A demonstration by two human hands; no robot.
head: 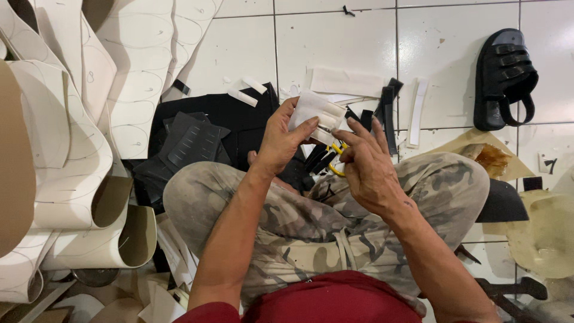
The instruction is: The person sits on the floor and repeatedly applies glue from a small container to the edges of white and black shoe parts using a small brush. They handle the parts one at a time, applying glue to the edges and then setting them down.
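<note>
My left hand [282,140] holds a small stack of white cut pieces [315,112] in front of me, thumb and fingers pinched on its lower edge. My right hand [366,162] is right beside it, fingertips touching the stack's lower right edge where a thin dark line shows. A yellow-handled tool [336,157], probably scissors, lies just under the hands, mostly hidden. I sit cross-legged in camouflage trousers [311,221] on a white tiled floor.
Large curled white sheets with traced oval outlines [78,137] pile up on the left. Black material pieces [203,134] and black straps [382,107] lie ahead. A black strapped sandal [503,78] rests at upper right, white strips [417,110] near it, a tan sheet [547,233] at right.
</note>
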